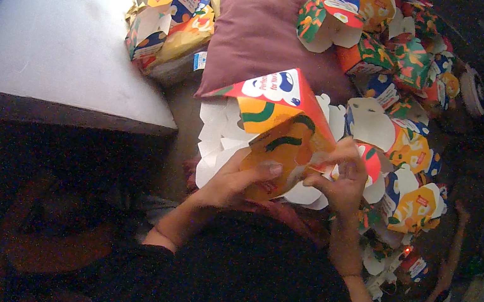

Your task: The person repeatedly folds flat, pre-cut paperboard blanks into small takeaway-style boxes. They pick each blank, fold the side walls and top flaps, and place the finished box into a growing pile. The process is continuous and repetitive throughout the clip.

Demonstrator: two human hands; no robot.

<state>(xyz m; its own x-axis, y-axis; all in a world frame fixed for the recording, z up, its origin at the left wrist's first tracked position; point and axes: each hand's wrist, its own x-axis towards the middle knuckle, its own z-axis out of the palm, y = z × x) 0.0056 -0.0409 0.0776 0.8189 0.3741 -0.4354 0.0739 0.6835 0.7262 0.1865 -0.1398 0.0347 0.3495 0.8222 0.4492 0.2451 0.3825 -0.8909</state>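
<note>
In front of me I hold a colourful folding paper food carton (pixel 282 158), orange, red and white with green shapes, tilted between both hands. My left hand (pixel 236 179) grips its lower left side, the thumb lying across the orange panel. At its right edge, my right hand (pixel 344 181) is closed with thumb and fingers on a flap; the fingertips are slightly blurred. Beneath the carton lie flat cartons (pixel 213 137) with their white insides up. What the hidden fingers of my left hand do behind the panel cannot be seen.
A mauve cushion (pixel 256 25) lies just beyond. Many folded cartons (pixel 413 64) are heaped to the right, and a packed bag of cartons (pixel 180 25) stands left. A white-topped block (pixel 80 47) fills the left. Another person's arm (pixel 447 268) shows at the right.
</note>
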